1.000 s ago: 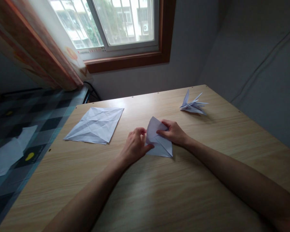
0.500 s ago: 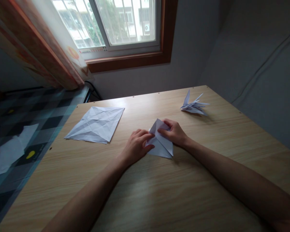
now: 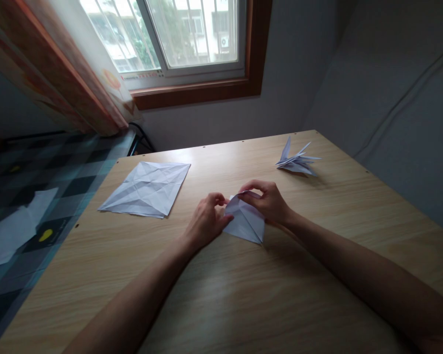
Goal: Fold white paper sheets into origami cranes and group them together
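Note:
A small folded sheet of white paper [image 3: 245,223] is between my hands near the middle of the table, with a crease running down to its near right corner. My right hand [image 3: 268,199] pinches its far corner between thumb and fingers, and that corner curls upward. At the paper's left edge, my left hand [image 3: 206,216] grips the side with its thumb on the near face and its fingers curled behind. Part of the paper's far side is hidden by my fingers.
Creased square sheets [image 3: 147,189] lie at the table's far left. A folded paper crane shape [image 3: 297,162] stands at the far right. Torn-looking white paper [image 3: 18,231] rests on the checked cloth [image 3: 70,172] left of the wooden table [image 3: 214,305].
My right hand has shifted to the paper's far corner and bent it up and over toward me. My left fingers have curled in more, where they lay flatter before.

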Tool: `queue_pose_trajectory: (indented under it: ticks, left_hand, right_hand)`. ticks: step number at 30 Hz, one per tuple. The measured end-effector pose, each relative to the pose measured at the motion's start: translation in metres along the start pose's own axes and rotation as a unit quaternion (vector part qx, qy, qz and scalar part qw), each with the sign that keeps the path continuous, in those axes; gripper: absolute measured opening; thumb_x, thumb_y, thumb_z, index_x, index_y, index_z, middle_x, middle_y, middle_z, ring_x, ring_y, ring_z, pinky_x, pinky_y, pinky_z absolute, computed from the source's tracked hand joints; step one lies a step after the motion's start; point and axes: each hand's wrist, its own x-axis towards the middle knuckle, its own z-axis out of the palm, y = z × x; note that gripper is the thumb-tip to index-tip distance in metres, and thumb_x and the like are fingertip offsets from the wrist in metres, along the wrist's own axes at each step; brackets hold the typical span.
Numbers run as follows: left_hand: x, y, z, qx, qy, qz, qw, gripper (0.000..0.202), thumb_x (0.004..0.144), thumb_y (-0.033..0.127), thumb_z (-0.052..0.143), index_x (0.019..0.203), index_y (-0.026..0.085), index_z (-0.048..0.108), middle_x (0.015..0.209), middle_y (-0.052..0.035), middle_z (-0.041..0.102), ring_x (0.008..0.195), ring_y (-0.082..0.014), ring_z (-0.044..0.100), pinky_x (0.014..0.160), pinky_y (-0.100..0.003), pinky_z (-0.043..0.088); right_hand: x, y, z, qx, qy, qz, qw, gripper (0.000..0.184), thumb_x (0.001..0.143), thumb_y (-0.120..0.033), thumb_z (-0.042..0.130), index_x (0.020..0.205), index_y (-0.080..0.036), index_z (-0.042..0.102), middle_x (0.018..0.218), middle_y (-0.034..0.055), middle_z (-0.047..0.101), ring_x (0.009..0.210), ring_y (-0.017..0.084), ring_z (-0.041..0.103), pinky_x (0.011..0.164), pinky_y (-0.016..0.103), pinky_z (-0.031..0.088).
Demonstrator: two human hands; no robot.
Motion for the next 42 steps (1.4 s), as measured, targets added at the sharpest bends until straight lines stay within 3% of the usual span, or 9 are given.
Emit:
queue_pose_trajectory:
  ticks: [6,14,20,33,35,38,42]
  left_hand:
    - [0.007,0.003,-0.003,0.036,-0.013,0.034,0.999,0.001,0.081,0.022,0.066,0.082,0.021,0.067,0.085,-0.0033,0.064,0.085,-0.0194,0.057,0.078,-0.035,0.048]
    - [0.006,0.007,-0.004,0.091,-0.007,0.043,0.995,0.017,0.085,0.022,0.065,0.069,0.019,0.068,0.076,-0.0046,0.065,0.08,-0.0203,0.055,0.075,-0.036,0.047]
    - [0.007,0.005,-0.003,0.125,-0.012,0.053,0.991,0.018,0.087,0.026,0.064,0.071,0.019,0.07,0.076,-0.0051,0.066,0.08,-0.021,0.055,0.077,-0.038,0.047]
    - [0.008,-0.001,-0.003,0.091,-0.012,0.062,0.994,0.012,0.084,0.023,0.069,0.073,0.021,0.073,0.081,-0.0043,0.069,0.081,-0.0202,0.055,0.077,-0.036,0.048]
    - [0.008,-0.003,-0.002,0.086,-0.012,0.067,0.994,0.013,0.086,0.023,0.065,0.077,0.021,0.074,0.082,-0.0042,0.07,0.082,-0.0204,0.056,0.077,-0.036,0.047]
    - [0.007,-0.005,-0.002,0.087,-0.017,0.07,0.994,0.017,0.091,0.025,0.058,0.084,0.022,0.073,0.086,-0.0045,0.07,0.085,-0.021,0.056,0.08,-0.036,0.047]
    - [0.004,0.0,-0.004,0.136,0.035,0.081,0.987,0.021,0.093,0.026,0.052,0.106,0.019,0.066,0.102,-0.0087,0.066,0.095,-0.0233,0.056,0.085,-0.039,0.046]
  right_hand:
    - [-0.001,-0.003,-0.001,-0.028,-0.007,-0.044,0.999,0.008,0.083,-0.025,0.066,0.081,-0.019,0.07,0.08,0.0038,0.073,0.074,0.018,0.067,0.072,0.032,0.052]
    - [-0.002,-0.005,-0.002,-0.071,-0.008,-0.09,0.993,0.004,0.081,-0.023,0.07,0.084,-0.021,0.071,0.082,0.0036,0.073,0.078,0.019,0.067,0.075,0.033,0.051]
    - [-0.002,-0.013,-0.002,-0.06,-0.027,-0.107,0.992,0.008,0.084,-0.025,0.067,0.079,-0.022,0.072,0.078,0.0025,0.073,0.072,0.017,0.066,0.069,0.03,0.051]
    - [-0.003,-0.018,-0.002,-0.041,-0.051,-0.054,0.996,0.018,0.09,-0.03,0.06,0.08,-0.019,0.071,0.077,0.0039,0.072,0.071,0.017,0.065,0.068,0.03,0.05]
    - [-0.003,-0.013,-0.003,-0.038,-0.068,-0.053,0.996,0.017,0.086,-0.036,0.065,0.088,-0.019,0.07,0.085,0.0046,0.073,0.078,0.018,0.066,0.073,0.032,0.051]
    - [-0.002,-0.006,-0.007,-0.065,-0.089,-0.06,0.992,0.034,0.076,-0.042,0.076,0.1,-0.019,0.068,0.095,0.0061,0.072,0.082,0.02,0.066,0.075,0.032,0.052]
    - [-0.003,0.003,-0.011,-0.17,-0.062,-0.057,0.982,0.016,0.087,-0.032,0.062,0.083,-0.017,0.066,0.077,0.0032,0.067,0.068,0.016,0.06,0.065,0.028,0.046]
